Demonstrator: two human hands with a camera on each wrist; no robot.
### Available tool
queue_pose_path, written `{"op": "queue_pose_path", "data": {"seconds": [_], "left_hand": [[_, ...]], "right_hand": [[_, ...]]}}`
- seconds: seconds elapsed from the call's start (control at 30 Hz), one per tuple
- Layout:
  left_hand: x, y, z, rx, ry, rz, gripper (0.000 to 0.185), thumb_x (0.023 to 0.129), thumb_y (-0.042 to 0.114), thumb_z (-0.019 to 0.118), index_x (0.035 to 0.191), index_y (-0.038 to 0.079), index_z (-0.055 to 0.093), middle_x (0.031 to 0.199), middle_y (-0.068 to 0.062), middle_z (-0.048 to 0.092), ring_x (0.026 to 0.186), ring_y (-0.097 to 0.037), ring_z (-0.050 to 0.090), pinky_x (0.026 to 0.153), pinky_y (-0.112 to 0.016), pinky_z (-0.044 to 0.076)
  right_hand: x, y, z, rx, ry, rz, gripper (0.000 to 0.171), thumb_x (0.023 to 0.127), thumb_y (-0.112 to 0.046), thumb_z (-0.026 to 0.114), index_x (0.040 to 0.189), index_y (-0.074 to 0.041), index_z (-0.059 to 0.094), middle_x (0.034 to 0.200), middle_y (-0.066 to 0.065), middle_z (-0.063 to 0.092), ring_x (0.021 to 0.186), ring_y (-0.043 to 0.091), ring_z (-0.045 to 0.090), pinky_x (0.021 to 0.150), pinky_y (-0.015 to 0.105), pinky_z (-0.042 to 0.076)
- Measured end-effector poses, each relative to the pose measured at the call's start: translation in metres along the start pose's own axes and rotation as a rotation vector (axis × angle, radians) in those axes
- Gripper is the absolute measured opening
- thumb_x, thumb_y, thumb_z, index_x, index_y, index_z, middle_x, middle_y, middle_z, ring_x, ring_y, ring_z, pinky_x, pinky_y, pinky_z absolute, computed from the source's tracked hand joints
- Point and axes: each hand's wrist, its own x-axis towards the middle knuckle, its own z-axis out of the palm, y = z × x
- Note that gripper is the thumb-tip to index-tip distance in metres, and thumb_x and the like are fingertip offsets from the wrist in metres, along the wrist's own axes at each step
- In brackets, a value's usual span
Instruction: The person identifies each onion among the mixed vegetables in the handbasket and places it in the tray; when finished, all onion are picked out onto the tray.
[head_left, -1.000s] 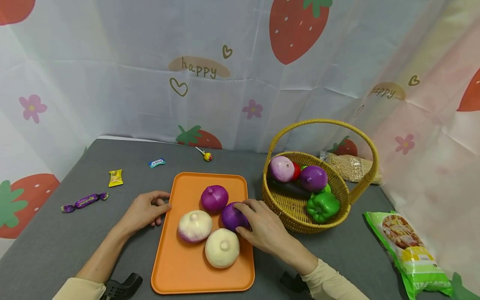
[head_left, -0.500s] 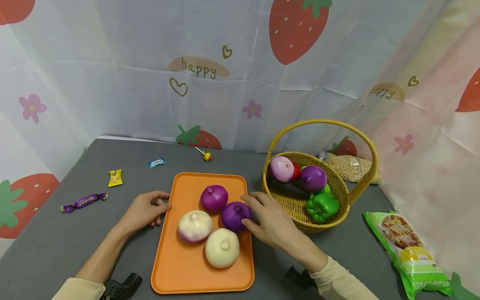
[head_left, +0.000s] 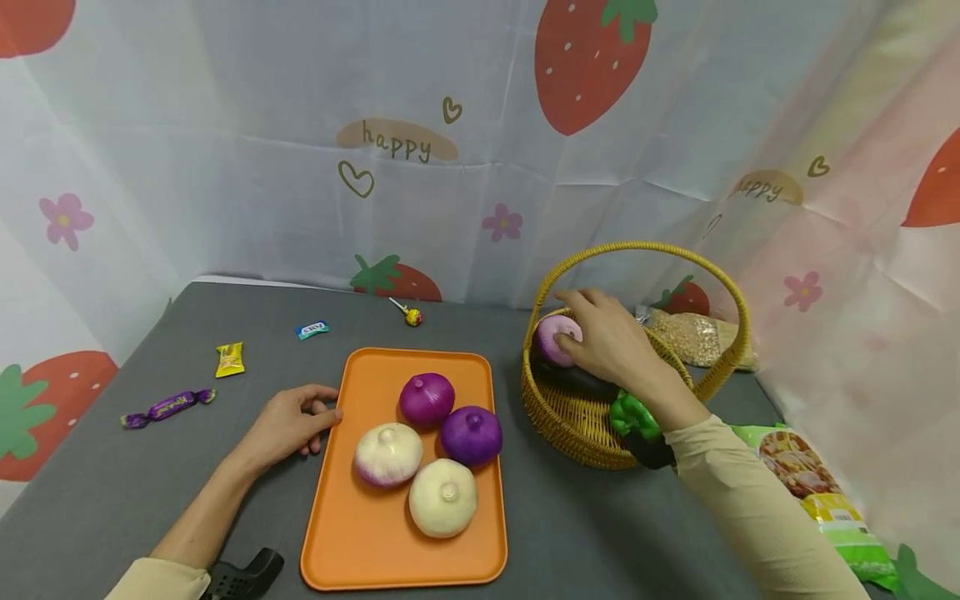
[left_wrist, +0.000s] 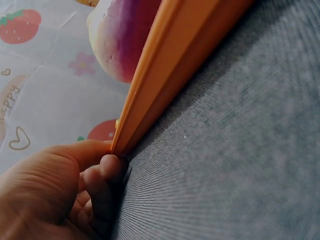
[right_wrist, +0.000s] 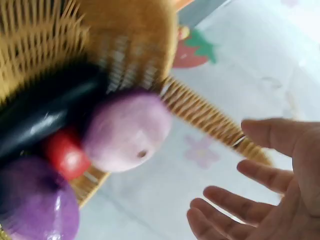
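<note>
My left hand (head_left: 288, 425) pinches the left edge of an orange tray (head_left: 337, 558) between thumb and fingers, as the left wrist view shows up close. Four-sided and shallow, the tray holds two purple onions (head_left: 471, 436) and two whitish onions (head_left: 442, 498). Over the yellow wicker basket (head_left: 551, 429), my right hand (head_left: 615, 343) reaches beneath the handle, beside a pale purple onion (head_left: 555, 335). In the right wrist view its fingers (right_wrist: 235, 205) are spread and stand apart from that onion. Also in the basket are an eggplant (right_wrist: 45, 110), a red vegetable (right_wrist: 67, 155) and another purple onion (right_wrist: 40, 200).
A green bell pepper (head_left: 632, 414) shows in the basket under my right forearm. Candies, including a purple one (head_left: 168, 406) and a yellow one (head_left: 230, 359), lie left; a lollipop (head_left: 408, 313) lies behind the tray. Bags (head_left: 690, 336) and a green package (head_left: 847, 517) are at right.
My right hand has let go of the purple onion on the tray and moved right and away from me, over the basket. The left hand stays at the tray edge.
</note>
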Motion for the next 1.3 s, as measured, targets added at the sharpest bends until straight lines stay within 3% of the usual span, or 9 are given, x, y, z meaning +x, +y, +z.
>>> {"op": "queue_pose_path", "data": {"seconds": [0.3,0.6,0.9,1.1,1.3], "left_hand": [[-0.002,-0.001,0.004,-0.021,-0.005,-0.007,0.041,0.093,0.019,0.065,0.126,-0.003,0.057,0.079,-0.008,0.065,0.05,-0.012,0.057,0.048,-0.03,0.051],[-0.002,-0.002,0.006,-0.021,0.002,-0.001,0.04,0.093,0.02,0.066,0.126,-0.002,0.057,0.079,-0.007,0.065,0.05,-0.012,0.057,0.047,-0.029,0.051],[-0.001,-0.002,0.006,-0.02,0.003,-0.005,0.04,0.093,0.019,0.066,0.125,-0.002,0.057,0.078,-0.007,0.064,0.05,-0.013,0.057,0.047,-0.029,0.051],[0.0,0.0,0.001,-0.019,0.005,0.006,0.041,0.093,0.019,0.066,0.126,-0.003,0.057,0.079,-0.008,0.065,0.049,-0.013,0.057,0.047,-0.03,0.051],[-0.001,0.001,0.0,-0.014,0.001,-0.003,0.041,0.093,0.019,0.065,0.126,-0.004,0.056,0.08,-0.008,0.065,0.05,-0.012,0.057,0.047,-0.03,0.051]], "right_hand": [[0.029,0.022,0.019,-0.032,-0.299,0.021,0.075,0.087,-0.032,0.067,0.148,-0.004,0.037,0.145,0.029,0.044,0.132,0.047,0.044,0.108,0.058,0.039],[0.036,0.023,0.037,-0.119,-0.377,0.049,0.082,0.083,-0.034,0.074,0.149,-0.005,0.036,0.144,0.028,0.044,0.129,0.049,0.047,0.103,0.059,0.044],[0.027,0.019,0.032,-0.126,-0.267,0.077,0.074,0.085,-0.037,0.072,0.147,-0.012,0.042,0.137,0.027,0.05,0.118,0.045,0.056,0.091,0.058,0.051],[0.006,0.008,0.022,-0.053,-0.087,0.053,0.07,0.082,-0.038,0.07,0.145,-0.019,0.045,0.13,0.025,0.05,0.107,0.041,0.058,0.079,0.053,0.054],[-0.021,-0.007,0.013,0.037,0.064,0.006,0.069,0.082,-0.037,0.071,0.141,-0.014,0.044,0.132,0.018,0.049,0.106,0.035,0.06,0.081,0.049,0.056]]}}
